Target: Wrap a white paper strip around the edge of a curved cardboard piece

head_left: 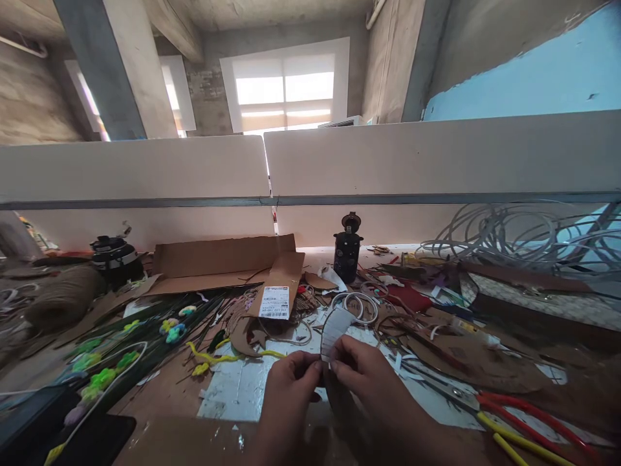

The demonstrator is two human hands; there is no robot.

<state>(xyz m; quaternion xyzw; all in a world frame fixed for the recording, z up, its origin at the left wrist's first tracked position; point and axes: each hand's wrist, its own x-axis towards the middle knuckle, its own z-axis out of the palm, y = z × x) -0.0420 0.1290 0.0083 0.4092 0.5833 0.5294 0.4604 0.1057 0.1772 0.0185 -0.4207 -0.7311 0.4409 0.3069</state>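
Between my two hands a curved piece of cardboard (334,327), pale and ridged on the side facing me, stands upright over the table. My right hand (361,372) pinches it from the right, thumb and fingers on its lower part. From the left, the thumb and fingertips of my left hand (295,385) are closed at its lower left edge. The lower end drops into shadow between the hands. Under them lies a scuffed white sheet (233,391). Just beyond my left hand are a yellow fuzzy stem (213,356) and a crescent-shaped cardboard cutout (244,335).
Red-handled scissors (509,404) lie at the right, near coils of pale tubing (509,239). A black bottle (347,249) with its lid up and a labelled cardboard box piece (279,291) stand ahead. Fuzzy flowers (104,382) and a dark phone-like slab (99,440) are left.
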